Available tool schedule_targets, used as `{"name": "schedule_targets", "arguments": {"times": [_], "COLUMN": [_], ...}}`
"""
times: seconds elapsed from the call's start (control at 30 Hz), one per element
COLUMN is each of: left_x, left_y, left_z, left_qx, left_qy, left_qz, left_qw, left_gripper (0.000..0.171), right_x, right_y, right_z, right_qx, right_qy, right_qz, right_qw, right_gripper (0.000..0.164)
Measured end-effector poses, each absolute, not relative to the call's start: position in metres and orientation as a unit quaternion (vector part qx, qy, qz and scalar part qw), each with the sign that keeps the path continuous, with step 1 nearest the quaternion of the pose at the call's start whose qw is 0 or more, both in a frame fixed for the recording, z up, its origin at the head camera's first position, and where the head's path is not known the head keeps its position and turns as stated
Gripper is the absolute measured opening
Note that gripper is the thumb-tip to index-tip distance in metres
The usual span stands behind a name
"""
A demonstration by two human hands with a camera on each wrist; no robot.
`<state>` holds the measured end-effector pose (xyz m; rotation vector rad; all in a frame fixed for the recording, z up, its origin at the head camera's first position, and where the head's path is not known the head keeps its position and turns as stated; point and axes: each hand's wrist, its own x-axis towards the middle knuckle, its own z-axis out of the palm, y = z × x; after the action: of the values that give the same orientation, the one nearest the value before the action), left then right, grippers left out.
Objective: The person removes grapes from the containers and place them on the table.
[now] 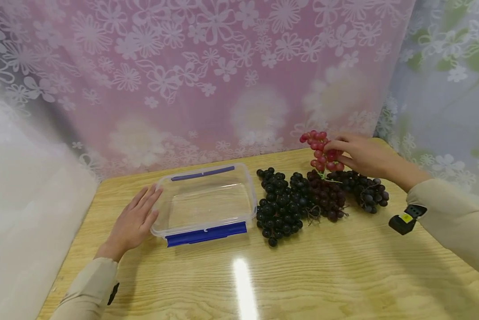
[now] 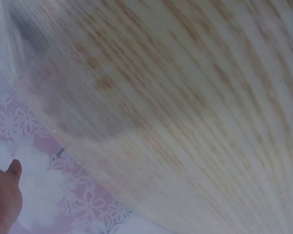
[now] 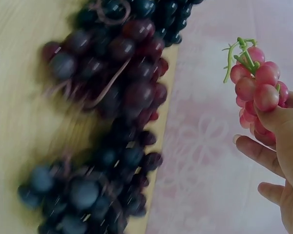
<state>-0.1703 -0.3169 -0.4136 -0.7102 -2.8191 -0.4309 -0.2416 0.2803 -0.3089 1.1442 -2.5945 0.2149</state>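
A bunch of red grapes (image 1: 318, 146) is pinched between the thumb and fingers of my right hand (image 1: 357, 154), held above the darker bunches at the table's back right. Its green stem shows in the right wrist view, where the red grapes (image 3: 259, 80) hang clear of the others. My left hand (image 1: 132, 222) lies with straight fingers against the left side of a clear plastic container (image 1: 207, 226) with blue clips. In the left wrist view only part of the left hand (image 2: 4, 197) shows, at the lower left edge.
Right of the container lie a black grape bunch (image 1: 279, 209), a dark red bunch (image 1: 329, 198) and a bluish-black bunch (image 1: 369, 193), close together. All stand on a wooden table (image 1: 303, 275). A pink flowered curtain (image 1: 191, 89) hangs behind it.
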Motion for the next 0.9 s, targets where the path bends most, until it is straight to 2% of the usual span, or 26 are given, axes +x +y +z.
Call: {"name": "schedule_targets", "arguments": {"times": [0.17,0.43,0.63,0.9], "left_x": [-0.169,-0.169,-0.169,-0.17], "left_y": [-0.318,-0.319,-0.319,-0.319], "left_z": [-0.414,-0.415,-0.416,-0.417], "left_qx": [-0.239,-0.244,-0.243,-0.245], "left_qy": [-0.954,-0.953,-0.952,-0.951], "left_qz": [-0.149,-0.143,-0.148,-0.148], "left_qw": [0.103,0.108,0.111,0.114], "left_gripper": [0.058,0.055,0.055,0.057], "right_x": [-0.237,-0.22,-0.216,-0.213], "right_y": [0.312,0.362,0.395,0.419], "right_z": [-0.319,-0.33,-0.341,-0.357], "right_qx": [0.388,0.321,0.334,0.286], "right_qy": [-0.904,-0.936,-0.935,-0.957], "right_qz": [0.09,0.102,0.064,0.042], "right_qw": [0.155,0.101,0.106,0.032], "right_gripper": [0.036,0.037,0.042,0.038]}}
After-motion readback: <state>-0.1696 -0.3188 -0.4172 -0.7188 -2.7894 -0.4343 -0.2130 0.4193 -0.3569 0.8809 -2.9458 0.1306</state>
